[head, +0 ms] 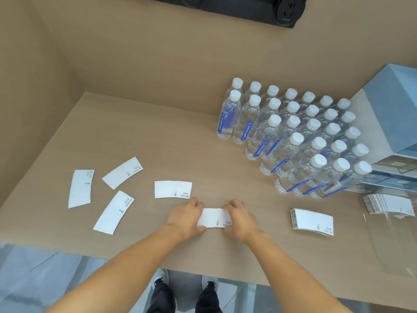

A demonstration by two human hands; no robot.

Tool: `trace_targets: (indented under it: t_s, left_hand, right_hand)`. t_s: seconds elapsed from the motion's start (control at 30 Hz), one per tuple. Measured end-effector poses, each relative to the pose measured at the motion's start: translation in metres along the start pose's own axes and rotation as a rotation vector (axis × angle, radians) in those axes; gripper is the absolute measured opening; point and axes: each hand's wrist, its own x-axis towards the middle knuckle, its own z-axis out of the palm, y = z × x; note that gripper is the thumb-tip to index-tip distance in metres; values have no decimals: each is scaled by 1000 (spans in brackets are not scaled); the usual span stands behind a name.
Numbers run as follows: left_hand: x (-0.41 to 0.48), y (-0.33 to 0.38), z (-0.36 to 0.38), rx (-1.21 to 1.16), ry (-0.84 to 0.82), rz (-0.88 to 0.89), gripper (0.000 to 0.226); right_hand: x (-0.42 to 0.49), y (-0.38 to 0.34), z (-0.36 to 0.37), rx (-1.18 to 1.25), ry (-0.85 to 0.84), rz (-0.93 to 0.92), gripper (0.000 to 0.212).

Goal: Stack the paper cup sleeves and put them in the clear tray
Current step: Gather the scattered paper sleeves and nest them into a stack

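Two-handed grip around sleeve stack

Office pantry counter: rows of water bottles, wall power sockets.

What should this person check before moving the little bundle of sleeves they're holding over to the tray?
1. Both hands grip the held bundle, left hand and right hand: ok.
2. Bundle edges squared: cannot tell.
3. Loose sleeves all gathered: not ok; four lie left, one sleeve just ahead.
4. Clear tray has room: ok; one stack in tray at its far end.
5. Path right: not ok; a finished stack lies between.
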Motion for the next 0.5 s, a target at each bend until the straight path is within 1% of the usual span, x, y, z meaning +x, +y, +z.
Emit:
trace_targets:
  t_s: [0.1,0.23,0.4,0.5]
  left_hand:
    - [-5,-17,-16,126,49,41,54]
    - [-6,-66,-48,176,144,23,56]
    - [2,-113,-68,271,169,-30,57]
    - [11,-129,-65,253,180,-55,57]
  right_hand:
    - [13,-19,-11,-11,-2,-66,48]
    - [43,-61,-27,-1,42,-153,50]
    - [75,-106,-38,-16,93,-227,52]
    - [89,-115,-33,-40,94,-226,49]
